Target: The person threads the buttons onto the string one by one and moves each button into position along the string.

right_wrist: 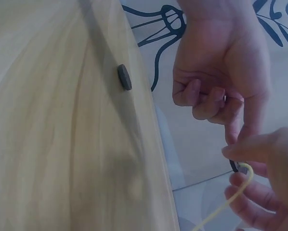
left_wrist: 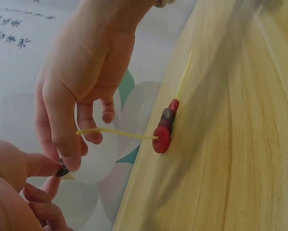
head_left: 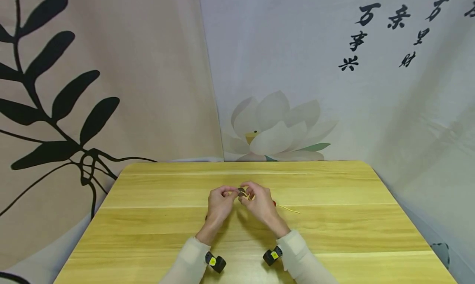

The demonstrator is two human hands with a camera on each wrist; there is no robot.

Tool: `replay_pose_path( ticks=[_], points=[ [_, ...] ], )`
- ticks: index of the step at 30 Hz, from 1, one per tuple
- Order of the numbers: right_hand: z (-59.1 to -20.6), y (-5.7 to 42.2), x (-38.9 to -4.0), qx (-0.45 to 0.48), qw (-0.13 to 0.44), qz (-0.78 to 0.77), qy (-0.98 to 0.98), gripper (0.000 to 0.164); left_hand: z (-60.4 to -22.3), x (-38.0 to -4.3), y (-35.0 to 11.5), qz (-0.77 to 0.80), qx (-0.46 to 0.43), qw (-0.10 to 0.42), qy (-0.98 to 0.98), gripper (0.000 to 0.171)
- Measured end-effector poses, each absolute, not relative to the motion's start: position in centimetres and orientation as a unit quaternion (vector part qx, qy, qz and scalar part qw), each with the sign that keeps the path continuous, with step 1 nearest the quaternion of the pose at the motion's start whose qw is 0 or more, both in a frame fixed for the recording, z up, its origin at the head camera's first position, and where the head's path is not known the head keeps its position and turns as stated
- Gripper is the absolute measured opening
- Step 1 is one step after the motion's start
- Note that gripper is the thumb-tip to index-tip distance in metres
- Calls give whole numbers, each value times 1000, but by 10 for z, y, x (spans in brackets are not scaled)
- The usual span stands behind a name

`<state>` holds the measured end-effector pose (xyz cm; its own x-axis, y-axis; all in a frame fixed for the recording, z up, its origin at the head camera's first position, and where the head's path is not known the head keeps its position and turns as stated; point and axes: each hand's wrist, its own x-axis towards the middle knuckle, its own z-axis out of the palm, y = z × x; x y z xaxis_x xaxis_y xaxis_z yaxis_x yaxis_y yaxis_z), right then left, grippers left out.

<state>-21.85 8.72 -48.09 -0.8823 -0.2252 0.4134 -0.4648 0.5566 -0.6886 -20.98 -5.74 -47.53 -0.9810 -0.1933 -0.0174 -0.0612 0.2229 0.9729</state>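
Note:
Both hands meet above the table's far half. My left hand (head_left: 219, 205) pinches a dark round button (head_left: 241, 191) between thumb and fingertips. On the other side of it, my right hand (head_left: 261, 203) holds the same button with curled thumb and index finger. A yellow cord (right_wrist: 226, 202) loops out at this button's face; its exact path between the fingers is partly hidden. The cord runs on to a red button (left_wrist: 161, 139), behind which a dark button (left_wrist: 167, 115) and another red button (left_wrist: 174, 104) are strung close together. A cord tail (left_wrist: 184, 74) extends past them.
Another dark button (right_wrist: 124, 77) lies on the wooden table (head_left: 148, 234), near my left forearm. A printed cloth (head_left: 167, 69) hangs behind the table's far edge. Small black devices (head_left: 215, 262) are strapped at both wrists.

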Motion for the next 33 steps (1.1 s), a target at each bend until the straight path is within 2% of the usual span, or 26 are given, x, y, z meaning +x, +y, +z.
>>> replay_pose_path(
  ticks=[7,20,26,33],
  points=[
    [-485,82,-218,216,222,339,-888,34,-475,-206,-56,-620,92,52,-777,8],
    [-487,81,-218,216,250,332,-883,30,-474,-206,-57,-625,91,53,-773,9],
    [-487,83,-218,212,223,354,-883,28,-475,-206,-61,-628,94,54,-770,13],
    [-487,88,-217,205,125,431,-870,27,-478,-205,-68,-636,84,31,-767,17]
  ],
)
